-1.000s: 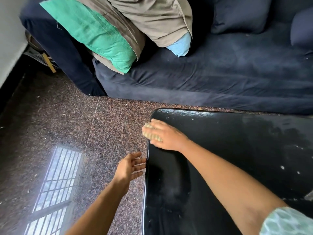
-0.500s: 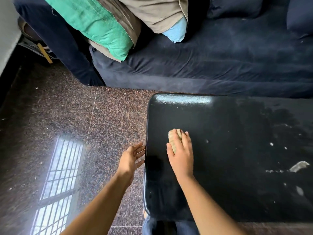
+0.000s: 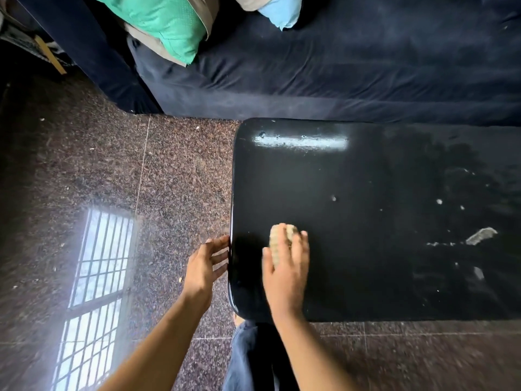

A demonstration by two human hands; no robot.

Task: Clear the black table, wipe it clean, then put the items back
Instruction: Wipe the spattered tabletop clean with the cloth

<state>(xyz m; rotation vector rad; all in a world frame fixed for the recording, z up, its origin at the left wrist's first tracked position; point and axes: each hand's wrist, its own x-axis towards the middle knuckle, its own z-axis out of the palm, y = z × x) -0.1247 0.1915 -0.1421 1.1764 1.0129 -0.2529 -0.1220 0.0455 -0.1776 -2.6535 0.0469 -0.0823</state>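
left hand open, right hand apparently flat

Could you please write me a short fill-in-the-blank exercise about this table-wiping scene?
1. The beige cloth is pressed onto the black table by the person's ____ hand.
2. The left hand, beside the table's edge, holds ____.
3. The green pillow lies on the dark blue ____.
4. Pale scraps lie on the table's ____ side.
Missing words: right; nothing; sofa; right.
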